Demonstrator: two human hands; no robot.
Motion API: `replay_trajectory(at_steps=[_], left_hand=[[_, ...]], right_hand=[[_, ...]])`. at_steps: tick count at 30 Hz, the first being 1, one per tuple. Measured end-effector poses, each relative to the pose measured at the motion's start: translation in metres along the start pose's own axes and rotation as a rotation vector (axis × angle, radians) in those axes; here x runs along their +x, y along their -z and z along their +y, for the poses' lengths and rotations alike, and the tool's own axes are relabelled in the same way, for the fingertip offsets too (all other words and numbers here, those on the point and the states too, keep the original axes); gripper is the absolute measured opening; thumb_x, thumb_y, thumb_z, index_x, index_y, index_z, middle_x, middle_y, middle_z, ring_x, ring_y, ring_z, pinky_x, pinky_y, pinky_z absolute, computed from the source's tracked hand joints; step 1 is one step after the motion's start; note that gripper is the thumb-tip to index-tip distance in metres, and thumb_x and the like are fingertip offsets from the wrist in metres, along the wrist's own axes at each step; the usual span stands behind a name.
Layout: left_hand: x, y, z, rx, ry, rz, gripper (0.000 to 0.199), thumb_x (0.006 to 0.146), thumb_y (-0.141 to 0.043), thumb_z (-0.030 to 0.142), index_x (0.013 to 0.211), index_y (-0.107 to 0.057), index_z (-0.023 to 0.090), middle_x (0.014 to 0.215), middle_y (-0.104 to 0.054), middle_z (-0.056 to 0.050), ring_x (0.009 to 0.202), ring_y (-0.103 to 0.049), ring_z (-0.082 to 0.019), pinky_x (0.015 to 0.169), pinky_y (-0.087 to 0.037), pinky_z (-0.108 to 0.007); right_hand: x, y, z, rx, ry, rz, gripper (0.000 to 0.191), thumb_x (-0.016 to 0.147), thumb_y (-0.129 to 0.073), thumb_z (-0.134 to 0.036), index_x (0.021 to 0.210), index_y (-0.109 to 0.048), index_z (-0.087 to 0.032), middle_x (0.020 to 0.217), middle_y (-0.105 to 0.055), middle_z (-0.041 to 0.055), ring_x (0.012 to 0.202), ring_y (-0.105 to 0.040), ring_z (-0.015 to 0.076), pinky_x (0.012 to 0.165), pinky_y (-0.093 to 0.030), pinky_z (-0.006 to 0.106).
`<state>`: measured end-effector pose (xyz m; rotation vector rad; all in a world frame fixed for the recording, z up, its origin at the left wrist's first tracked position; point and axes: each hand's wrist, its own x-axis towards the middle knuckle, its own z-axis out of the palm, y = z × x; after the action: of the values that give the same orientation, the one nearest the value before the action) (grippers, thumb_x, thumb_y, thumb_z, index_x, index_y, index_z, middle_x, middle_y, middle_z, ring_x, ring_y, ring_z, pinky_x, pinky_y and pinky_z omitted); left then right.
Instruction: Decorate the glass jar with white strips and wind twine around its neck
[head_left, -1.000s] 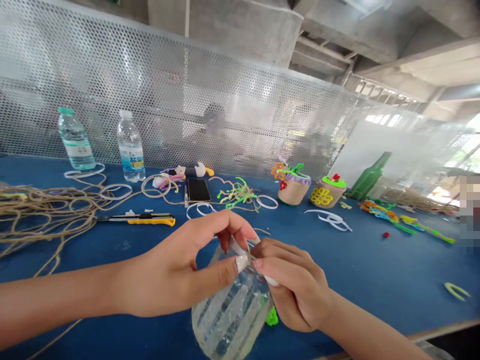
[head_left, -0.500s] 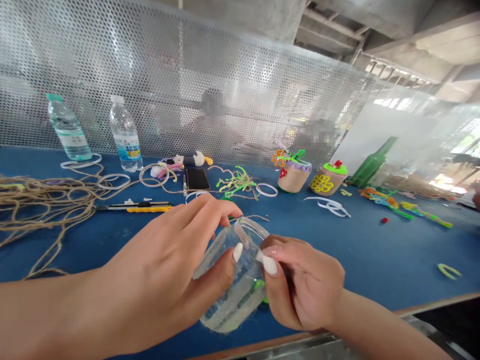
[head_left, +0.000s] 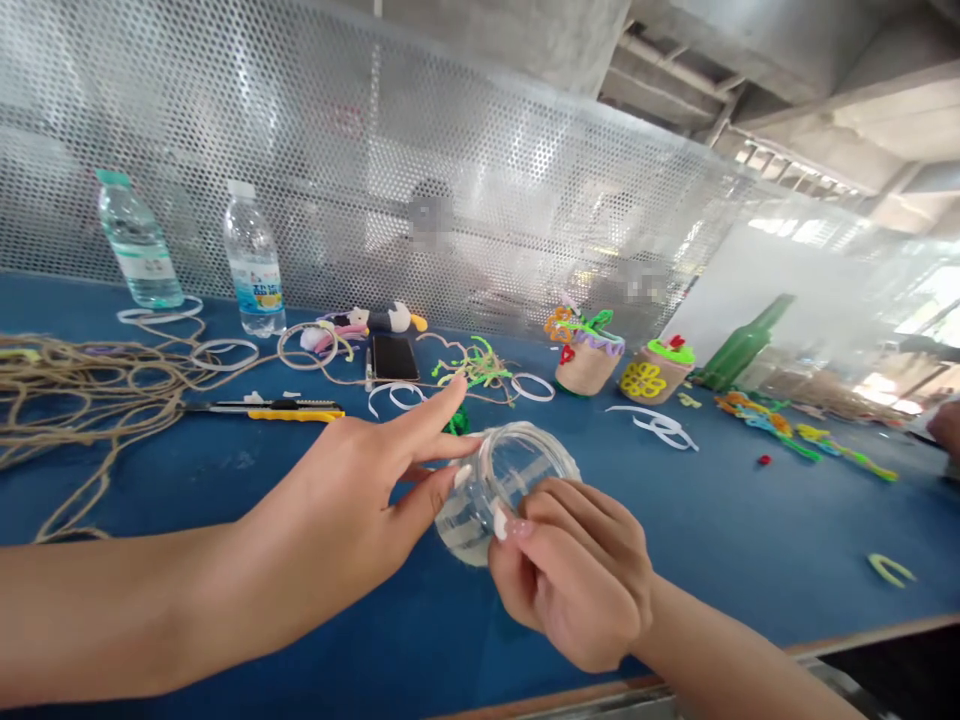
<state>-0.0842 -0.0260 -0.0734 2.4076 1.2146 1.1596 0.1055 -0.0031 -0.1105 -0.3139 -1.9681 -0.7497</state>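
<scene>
A clear plastic cup (head_left: pixel 463 530) with pale strips along its wall is tilted so that its round mouth faces me. My left hand (head_left: pixel 375 490) grips the left of its rim between thumb and fingers, the index finger sticking up. On the near right of the rim, my right hand (head_left: pixel 577 570) is closed in a pinch, with its other fingers curled over the edge. Whether a bit of tape is also between those fingertips I cannot make out. Just behind the cup is a dark green fuzzy piece (head_left: pixel 456 420).
Tangled twine (head_left: pixel 112 400) and a yellow utility knife (head_left: pixel 296 411) lie left. Two water bottles (head_left: pixel 142 255) stand by the perforated screen (head_left: pixel 315 130). Further back are a phone (head_left: pixel 394 357), two decorated pots (head_left: pixel 590 365), white strips (head_left: pixel 664 428) and a green bottle (head_left: pixel 750 340).
The cup has turned so its mouth now faces me. My left hand has shifted onto the rim's left side with its index finger raised; my right hand has moved slightly left.
</scene>
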Motion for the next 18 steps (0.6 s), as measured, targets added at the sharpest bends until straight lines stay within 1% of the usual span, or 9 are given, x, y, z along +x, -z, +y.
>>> replay_trajectory(at_steps=[3, 5, 8, 11, 14, 16, 18], left_hand=[[-0.001, 0.003, 0.004, -0.033, 0.03, -0.013, 0.05, 0.088, -0.05, 0.021, 0.137, -0.044, 0.014, 0.102, -0.073, -0.002, 0.078, -0.072, -0.018, 0.067, -0.058, -0.024], [-0.003, 0.004, 0.007, -0.038, 0.029, -0.004, 0.049, 0.087, -0.051, 0.02, 0.135, -0.047, 0.013, 0.098, -0.074, -0.002, 0.082, -0.072, -0.018, 0.068, -0.058, -0.023], [-0.005, 0.006, 0.01, 0.001, 0.002, 0.025, 0.047, 0.086, -0.052, 0.02, 0.133, -0.05, 0.014, 0.096, -0.074, -0.002, 0.084, -0.072, -0.02, 0.066, -0.058, -0.024], [-0.008, 0.007, 0.012, 0.032, -0.043, 0.045, 0.048, 0.085, -0.052, 0.018, 0.133, -0.049, 0.014, 0.093, -0.075, -0.002, 0.078, -0.073, -0.019, 0.06, -0.058, -0.024], [-0.009, 0.008, 0.015, 0.041, -0.07, 0.045, 0.049, 0.085, -0.051, 0.014, 0.133, -0.049, 0.017, 0.087, -0.075, 0.001, 0.069, -0.072, -0.017, 0.049, -0.053, -0.021], [-0.008, 0.009, 0.016, 0.044, -0.075, 0.055, 0.048, 0.084, -0.052, 0.014, 0.132, -0.051, 0.018, 0.087, -0.075, 0.002, 0.068, -0.072, -0.016, 0.051, -0.053, -0.021], [-0.007, 0.01, 0.016, 0.032, -0.071, 0.06, 0.048, 0.083, -0.054, 0.014, 0.131, -0.051, 0.017, 0.087, -0.075, 0.002, 0.07, -0.072, -0.016, 0.058, -0.055, -0.022]], right_hand=[[-0.001, -0.001, -0.008, -0.032, -0.015, -0.01, 0.011, 0.083, -0.051, -0.006, 0.078, -0.05, -0.016, 0.049, -0.051, -0.0022, 0.044, -0.044, 0.0124, 0.041, -0.036, 0.026], [-0.001, -0.001, -0.014, -0.056, -0.011, -0.02, 0.016, 0.083, -0.05, -0.005, 0.075, -0.048, -0.018, 0.046, -0.048, -0.0041, 0.042, -0.043, 0.0119, 0.04, -0.035, 0.026], [0.0, -0.001, -0.021, -0.083, -0.034, -0.04, 0.023, 0.085, -0.048, -0.004, 0.07, -0.043, -0.02, 0.043, -0.044, -0.0056, 0.041, -0.043, 0.0117, 0.04, -0.036, 0.026], [0.004, -0.001, -0.024, -0.134, -0.042, -0.008, 0.016, 0.085, -0.048, -0.004, 0.075, -0.048, -0.017, 0.045, -0.048, -0.0044, 0.04, -0.045, 0.0117, 0.039, -0.036, 0.026], [0.006, -0.001, -0.024, -0.169, 0.015, 0.028, 0.009, 0.084, -0.052, -0.005, 0.083, -0.051, -0.014, 0.047, -0.053, -0.0027, 0.039, -0.047, 0.0116, 0.036, -0.034, 0.025], [0.006, -0.001, -0.024, -0.179, 0.024, 0.025, 0.009, 0.083, -0.052, -0.005, 0.083, -0.051, -0.014, 0.045, -0.052, -0.0032, 0.037, -0.045, 0.0112, 0.035, -0.033, 0.025], [0.005, -0.001, -0.027, -0.193, 0.005, 0.018, 0.009, 0.084, -0.054, -0.006, 0.083, -0.05, -0.014, 0.044, -0.052, -0.0036, 0.037, -0.045, 0.0111, 0.035, -0.035, 0.025]])
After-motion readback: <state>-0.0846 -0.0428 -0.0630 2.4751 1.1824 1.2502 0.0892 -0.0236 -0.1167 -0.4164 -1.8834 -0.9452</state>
